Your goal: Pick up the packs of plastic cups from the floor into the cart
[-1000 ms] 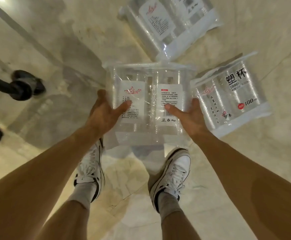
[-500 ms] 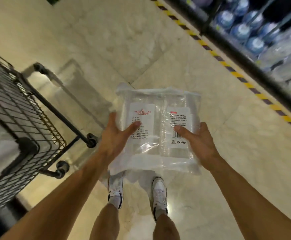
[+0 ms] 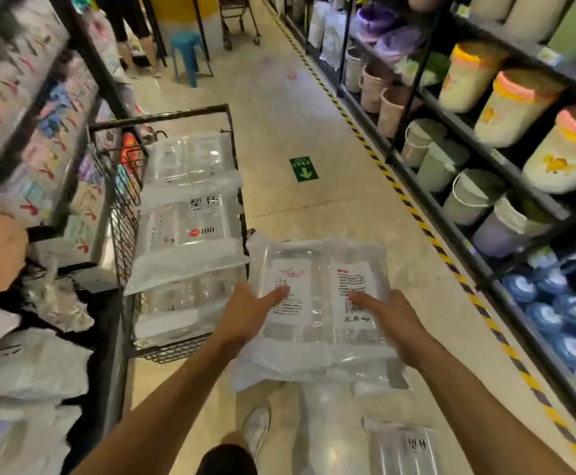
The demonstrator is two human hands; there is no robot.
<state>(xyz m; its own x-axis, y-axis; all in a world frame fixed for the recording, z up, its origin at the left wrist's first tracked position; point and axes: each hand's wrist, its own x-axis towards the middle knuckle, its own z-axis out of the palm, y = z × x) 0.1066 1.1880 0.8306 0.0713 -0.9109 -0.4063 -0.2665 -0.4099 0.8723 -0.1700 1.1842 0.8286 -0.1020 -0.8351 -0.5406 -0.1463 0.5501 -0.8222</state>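
I hold a clear pack of plastic cups (image 3: pixel 317 269) with two white labels flat in front of me at waist height. My left hand (image 3: pixel 245 313) grips its left edge, thumb on top. On the pack's right side sits my right hand (image 3: pixel 393 317), thumb on the label. The held pack hangs just right of the black wire cart (image 3: pixel 127 214), which holds several stacked packs of cups (image 3: pixel 190 214). Another pack (image 3: pixel 406 447) lies on the floor at the lower right, and one more pack (image 3: pixel 327 419) lies under the held one.
Shelves with plastic bins and jars (image 3: pixel 506 108) line the right side behind a yellow-black floor stripe (image 3: pixel 430 234). Shelving with packaged goods (image 3: pixel 22 132) stands on the left. A blue stool (image 3: pixel 187 49), another cart and a person's legs are far down the aisle.
I have straightened up: the view has risen from the floor to the aisle. The pack has come up with both hands and now hangs beside the cart's right rim.
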